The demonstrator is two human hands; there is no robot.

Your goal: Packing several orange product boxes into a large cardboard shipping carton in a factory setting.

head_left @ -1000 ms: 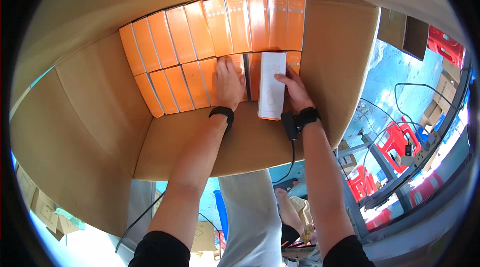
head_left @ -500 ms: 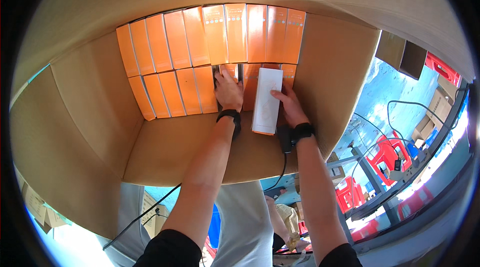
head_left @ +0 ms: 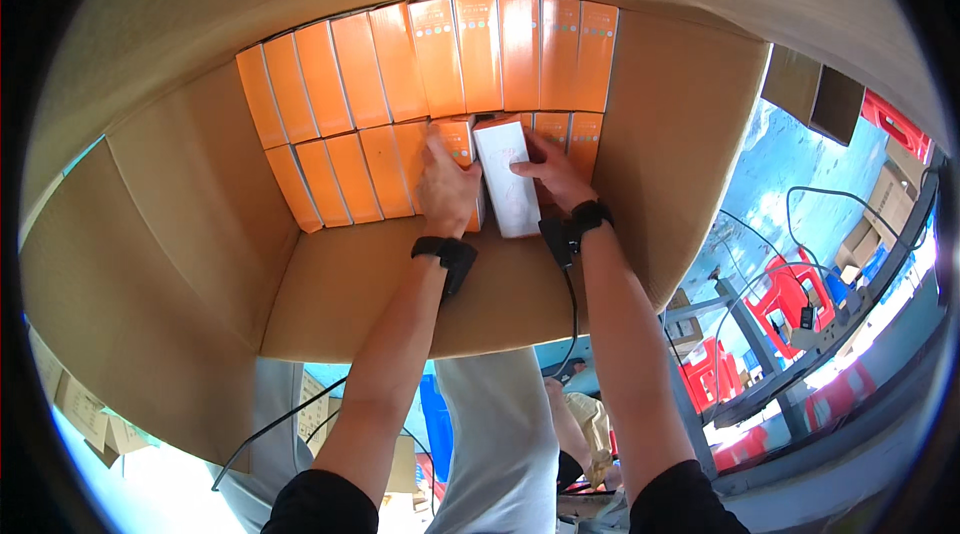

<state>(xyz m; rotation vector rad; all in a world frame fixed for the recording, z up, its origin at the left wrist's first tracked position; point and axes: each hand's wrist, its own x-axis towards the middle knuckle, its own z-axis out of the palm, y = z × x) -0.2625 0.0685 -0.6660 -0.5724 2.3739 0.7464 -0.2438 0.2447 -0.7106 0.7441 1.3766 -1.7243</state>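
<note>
Inside the large cardboard carton (head_left: 200, 234), both hands work at the front row of orange boxes (head_left: 345, 174). The left hand (head_left: 447, 189) lies flat on the orange box (head_left: 462, 144) next to the gap, fingers (head_left: 432, 149) extended and closed on nothing. The right hand (head_left: 552, 172) has its fingers bent round the right edge of a white box (head_left: 507, 184), which stands tilted, partly entered in the gap of the front row. Likely fault: if the white box goes in skewed, its corner may catch the neighbouring orange box and crush an edge, or push the row out of line; the left hand's pressure appears to guard against this. Count: nine orange boxes in the back row, about seven visible in the front row (some hidden by the hands), one white box, one carton. Each wrist carries one black band (head_left: 446, 254), two in all.
</note>
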